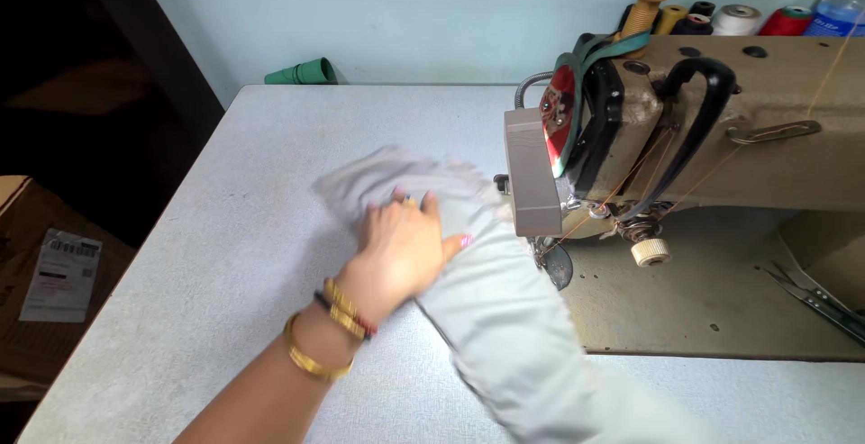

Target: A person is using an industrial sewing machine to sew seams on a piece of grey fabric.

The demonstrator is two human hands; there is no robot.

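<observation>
So your left hand (403,250) is lying flat on the pale grey fabric (487,300), fingers together and pressing it down onto the table (225,255), thumb sticking out toward the machine. Gold bangles (329,336) are sitting on that wrist. Your right hand isn't showing anywhere, so can't say what it's doing.

The fabric is running diagonally from the middle of the table down to the bottom edge of the view, and its far end is looking blurred. Its right side is sitting just beside the needle end of the sewing machine (721,129), near the presser foot (551,259).

You're getting loads of open room on the left and far side of the table, all the way to the left edge, where a cardboard box (36,273) is sitting below. The right is where it's getting tight: the machine head is blocking that whole side. Scissors (815,295) are lying on the machine bed, well apart from your hand. Thread spools (721,19) are standing on top of the machine, and a green cone (302,72) is lying at the back against the wall
</observation>
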